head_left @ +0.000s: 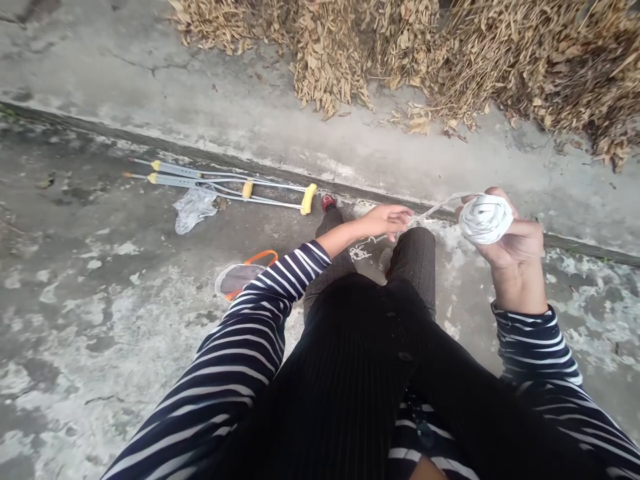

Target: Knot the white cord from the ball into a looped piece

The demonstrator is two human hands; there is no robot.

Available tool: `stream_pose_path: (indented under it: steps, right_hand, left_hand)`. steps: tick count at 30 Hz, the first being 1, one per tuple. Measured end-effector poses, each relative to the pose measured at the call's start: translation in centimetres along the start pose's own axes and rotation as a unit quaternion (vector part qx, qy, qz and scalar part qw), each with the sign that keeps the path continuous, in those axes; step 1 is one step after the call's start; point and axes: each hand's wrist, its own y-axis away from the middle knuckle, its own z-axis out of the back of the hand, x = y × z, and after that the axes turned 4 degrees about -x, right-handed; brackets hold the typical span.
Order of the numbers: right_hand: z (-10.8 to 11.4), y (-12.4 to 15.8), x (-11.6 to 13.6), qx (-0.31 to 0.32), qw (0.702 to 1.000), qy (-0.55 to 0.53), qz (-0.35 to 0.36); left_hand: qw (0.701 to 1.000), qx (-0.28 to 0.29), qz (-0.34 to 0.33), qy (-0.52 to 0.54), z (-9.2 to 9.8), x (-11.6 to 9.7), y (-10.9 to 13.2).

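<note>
My right hand [515,243] is closed round a ball of white cord [485,219], held up at the right with the palm side toward me. A loose length of the cord [433,208] runs leftward from the ball to my left hand [387,220]. The fingers of that hand are bent round the strand, above my knees. Below it, more cord trails down to a small tangled heap [360,252] on the ground between my legs.
A pair of crutches [225,183] with yellow pads lies along the kerb at the left, a clear plastic bag [195,208] against them. Nearer stands a bag with orange handles [237,280], partly behind my left arm. Dry leafy stalks [400,53] cover the raised concrete ledge [250,113].
</note>
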Motion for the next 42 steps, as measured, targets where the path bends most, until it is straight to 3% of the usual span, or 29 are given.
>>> stream_pose_path:
  steps: [2,5,9,14,22,27,30,33,39,42]
  right_hand:
    - [-0.4,-0.3,-0.6,-0.021,0.999,-0.026,-0.022]
    - [-0.7,-0.8,-1.1,-0.037,0.997,-0.041,-0.058]
    - [-0.8,-1.0,-1.3,-0.035,0.996,-0.01,-0.076]
    - [-2.1,-0.3,-1.4,-0.016,0.996,-0.011,-0.082]
    - [-3.9,-0.3,-2.6,0.002,0.991,0.061,-0.121]
    - [-3.8,-0.8,-3.9,-0.004,0.981,0.165,-0.098]
    - [-3.5,-0.9,-4.6,-0.011,0.97,0.237,-0.06]
    - [-3.4,-0.8,-5.0,0.02,0.969,0.241,-0.045]
    - [-3.7,-0.6,-6.0,0.088,0.984,0.144,-0.063]
    - [-3.8,-0.3,-6.7,0.101,0.988,0.069,-0.092]
  left_hand:
    - [0.998,0.019,-0.03,0.054,-2.0,-1.3,0.1]
    - [0.992,-0.007,-0.073,0.102,-4.4,-3.1,0.0]
    - [0.991,-0.036,-0.092,0.09,-5.0,-4.8,0.2]
    - [0.996,-0.033,-0.074,0.037,-3.5,-6.0,1.7]
    - [0.989,-0.08,-0.093,-0.083,-1.0,-9.3,3.3]
    - [0.984,-0.044,-0.058,-0.163,0.3,-10.9,4.0]
    - [0.983,-0.004,-0.011,-0.184,1.2,-10.8,4.3]
    - [0.983,0.017,0.035,-0.181,2.3,-9.9,4.3]
    - [0.982,0.026,0.084,-0.169,4.3,-8.2,3.2]
    - [0.972,0.071,0.118,-0.192,4.9,-7.7,2.7]
